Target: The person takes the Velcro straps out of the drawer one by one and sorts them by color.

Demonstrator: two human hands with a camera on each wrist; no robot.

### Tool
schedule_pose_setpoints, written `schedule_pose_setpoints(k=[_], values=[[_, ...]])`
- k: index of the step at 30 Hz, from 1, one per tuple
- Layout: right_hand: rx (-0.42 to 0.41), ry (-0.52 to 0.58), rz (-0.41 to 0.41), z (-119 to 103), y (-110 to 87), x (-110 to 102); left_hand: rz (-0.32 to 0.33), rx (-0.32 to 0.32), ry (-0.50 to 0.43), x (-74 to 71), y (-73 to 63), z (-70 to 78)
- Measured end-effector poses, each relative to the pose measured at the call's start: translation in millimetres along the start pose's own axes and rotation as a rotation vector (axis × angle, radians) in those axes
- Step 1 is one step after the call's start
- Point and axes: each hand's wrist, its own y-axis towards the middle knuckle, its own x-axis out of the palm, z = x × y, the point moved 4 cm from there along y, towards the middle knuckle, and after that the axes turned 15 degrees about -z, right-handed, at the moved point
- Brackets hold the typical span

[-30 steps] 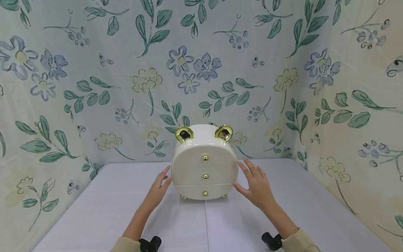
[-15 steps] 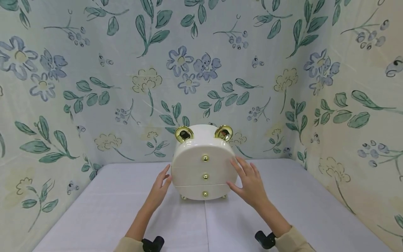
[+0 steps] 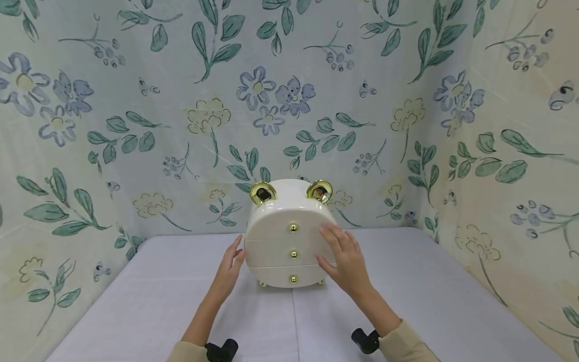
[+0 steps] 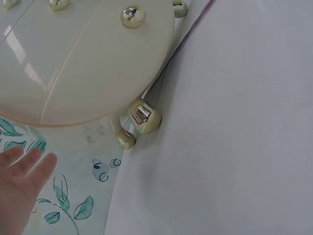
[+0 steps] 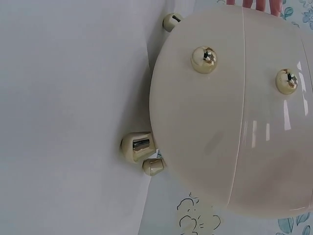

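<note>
A white, rounded jewelry box (image 3: 271, 251) with stacked drawers and gold knobs (image 3: 294, 254) stands upright in the middle of the table. Two gold ring-shaped ornaments sit on its top, and small gold feet (image 4: 144, 116) hold it up. My left hand (image 3: 227, 271) is beside its left side, fingers extended and holding nothing. The left wrist view shows a gap between these fingers (image 4: 41, 174) and the box's edge. In front of the box's right part is my right hand (image 3: 346, 261), fingers spread and slightly bent, empty, overlapping the drawer fronts. Its fingers do not show in the right wrist view.
A white cloth (image 3: 149, 291) with a centre crease covers the table. Floral fabric walls (image 3: 181, 125) enclose its back and sides. Black wrist cameras (image 3: 221, 350) are strapped below both hands, at beige sleeves (image 3: 409, 344).
My right hand has moved left, from beside the box's right edge to across its front. The left hand stays almost where it was. The box has not moved.
</note>
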Motion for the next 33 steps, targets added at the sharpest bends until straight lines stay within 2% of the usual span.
schedule_pose_setpoints(k=[6, 12, 15, 25, 30, 33], values=[[-0.021, 0.018, 0.05, -6, 7.8, 1, 0.02, 0.038, -0.016, -0.1, -0.2, 0.2], [-0.017, 0.042, 0.106, -9, 15.4, 2, 0.018, 0.074, -0.11, 1.6, 0.2, 2.1], [-0.018, 0.045, 0.119, -12, 18.3, 2, 0.026, 0.077, -0.123, 2.3, 0.7, 2.8], [-0.004, 0.022, 0.073, -15, 29.2, 3, 0.072, 0.046, -0.147, 4.0, 1.5, 2.3], [-0.02, 0.024, 0.051, -16, 34.0, 5, 0.071, 0.045, -0.211, 5.1, -5.1, 22.6], [-0.039, 0.009, 0.046, -19, 37.3, 5, 0.079, 0.062, -0.254, 6.8, -3.5, 21.0]])
